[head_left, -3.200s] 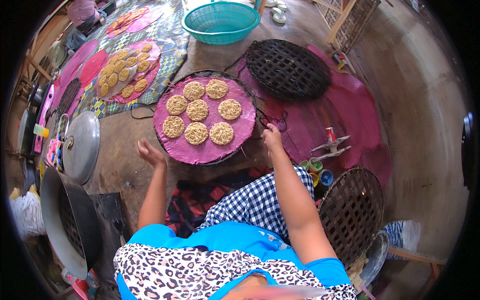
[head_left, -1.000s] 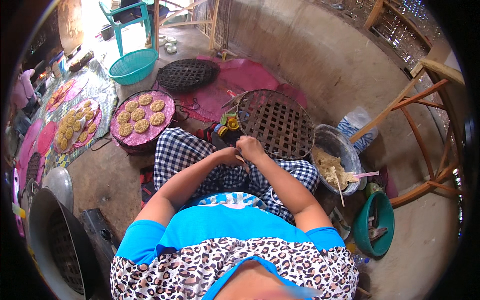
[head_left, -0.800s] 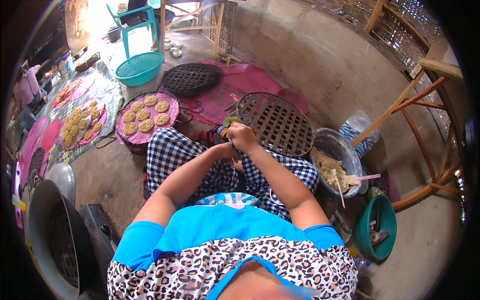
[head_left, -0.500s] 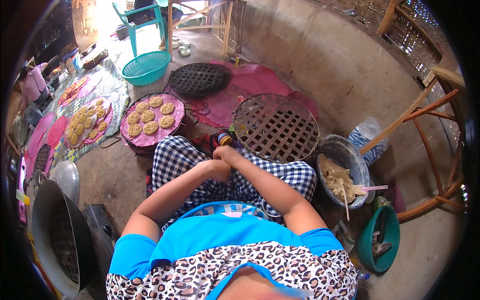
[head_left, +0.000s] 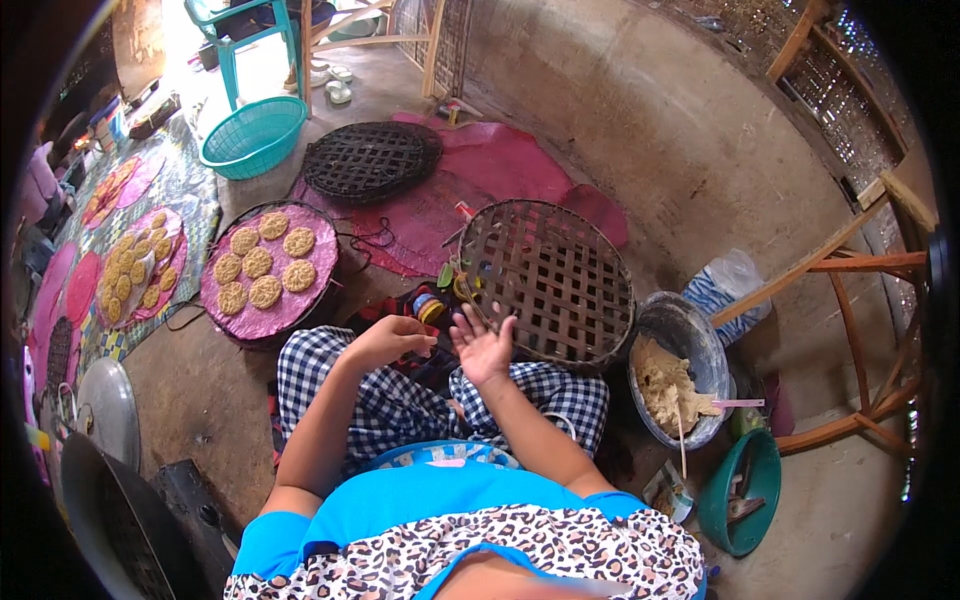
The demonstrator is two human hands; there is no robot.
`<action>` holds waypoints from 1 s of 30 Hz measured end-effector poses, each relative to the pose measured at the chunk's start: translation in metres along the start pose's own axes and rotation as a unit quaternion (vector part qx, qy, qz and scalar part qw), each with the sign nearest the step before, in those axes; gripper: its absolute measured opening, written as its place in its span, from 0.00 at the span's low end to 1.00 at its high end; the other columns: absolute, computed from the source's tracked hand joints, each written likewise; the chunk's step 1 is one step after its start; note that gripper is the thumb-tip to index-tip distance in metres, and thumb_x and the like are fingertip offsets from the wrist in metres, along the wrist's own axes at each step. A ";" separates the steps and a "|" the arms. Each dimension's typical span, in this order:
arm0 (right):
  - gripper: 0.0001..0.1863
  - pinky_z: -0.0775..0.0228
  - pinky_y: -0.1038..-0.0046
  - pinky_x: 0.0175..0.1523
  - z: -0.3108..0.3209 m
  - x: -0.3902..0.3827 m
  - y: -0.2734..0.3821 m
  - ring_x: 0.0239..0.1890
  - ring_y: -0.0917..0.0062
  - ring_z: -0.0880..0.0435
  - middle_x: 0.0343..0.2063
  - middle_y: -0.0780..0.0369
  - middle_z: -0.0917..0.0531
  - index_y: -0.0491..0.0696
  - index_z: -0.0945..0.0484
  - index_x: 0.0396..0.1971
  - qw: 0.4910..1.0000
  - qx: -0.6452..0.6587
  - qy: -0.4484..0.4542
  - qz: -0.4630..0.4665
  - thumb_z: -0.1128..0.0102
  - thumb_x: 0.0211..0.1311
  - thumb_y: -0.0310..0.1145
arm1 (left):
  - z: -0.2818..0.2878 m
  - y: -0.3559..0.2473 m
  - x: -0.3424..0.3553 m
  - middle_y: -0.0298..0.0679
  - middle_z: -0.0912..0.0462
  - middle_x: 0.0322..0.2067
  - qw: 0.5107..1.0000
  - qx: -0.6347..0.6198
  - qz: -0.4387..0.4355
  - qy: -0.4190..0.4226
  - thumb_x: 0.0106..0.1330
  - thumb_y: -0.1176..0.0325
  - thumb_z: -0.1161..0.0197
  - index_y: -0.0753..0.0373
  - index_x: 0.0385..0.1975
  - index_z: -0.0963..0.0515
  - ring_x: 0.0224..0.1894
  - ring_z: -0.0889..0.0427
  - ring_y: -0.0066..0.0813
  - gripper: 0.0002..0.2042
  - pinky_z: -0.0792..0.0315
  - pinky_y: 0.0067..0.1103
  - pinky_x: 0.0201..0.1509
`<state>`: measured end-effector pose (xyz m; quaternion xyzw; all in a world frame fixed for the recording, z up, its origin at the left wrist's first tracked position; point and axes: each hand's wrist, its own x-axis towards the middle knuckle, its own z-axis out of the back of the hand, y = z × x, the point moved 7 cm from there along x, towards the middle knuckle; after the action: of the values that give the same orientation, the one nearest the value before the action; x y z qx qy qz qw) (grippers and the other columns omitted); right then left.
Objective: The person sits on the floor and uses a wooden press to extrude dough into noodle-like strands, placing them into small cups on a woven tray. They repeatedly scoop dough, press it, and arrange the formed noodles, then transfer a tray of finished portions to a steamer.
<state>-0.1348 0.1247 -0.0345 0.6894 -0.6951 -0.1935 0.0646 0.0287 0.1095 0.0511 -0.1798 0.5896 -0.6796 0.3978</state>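
My left hand (head_left: 398, 342) is raised over my checked trousers, its fingers curled together; anything inside is hidden. Beside it my right hand (head_left: 483, 345) is turned palm up, fingers spread, holding nothing. Small coloured round containers (head_left: 428, 309) lie just beyond my hands. A woven slatted basket (head_left: 560, 270) stands ahead on the right, near my right fingertips. To the left, round noodle-like cakes (head_left: 264, 292) lie on a pink sheet (head_left: 228, 314) over a dark round tray. A grey basin (head_left: 715, 330) of pale dough (head_left: 660, 380) sits by my right knee, sticks in it.
Another dark basket (head_left: 372, 160), a teal basket (head_left: 250, 135) and a chair (head_left: 225, 50) are farther off. A green bowl (head_left: 755, 510) and wooden frame (head_left: 850, 340) stand right, a wok (head_left: 110, 510) and lid (head_left: 120, 415) left. Another person (head_left: 42, 185) sits at far left.
My hands, together at my lap a moment ago, have moved apart slightly, and the right one has turned palm up and opened. Earlier, they were on either side of the cake tray.
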 end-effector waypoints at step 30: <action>0.20 0.32 0.78 0.38 -0.025 0.067 -0.032 0.35 0.81 0.23 0.36 0.64 0.20 0.49 0.31 0.50 0.926 -0.335 0.013 -0.175 0.43 0.58 0.35 | 0.194 0.083 -0.140 0.34 0.21 0.31 0.873 -0.240 -0.004 -0.424 0.61 0.66 0.42 0.65 0.40 0.25 0.35 0.22 0.22 0.11 0.29 0.18 0.41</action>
<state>-0.0989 0.0555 -0.0352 0.7410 -0.4567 -0.4142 0.2662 0.2814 0.0883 0.0510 -0.5426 0.5085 -0.3774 0.5519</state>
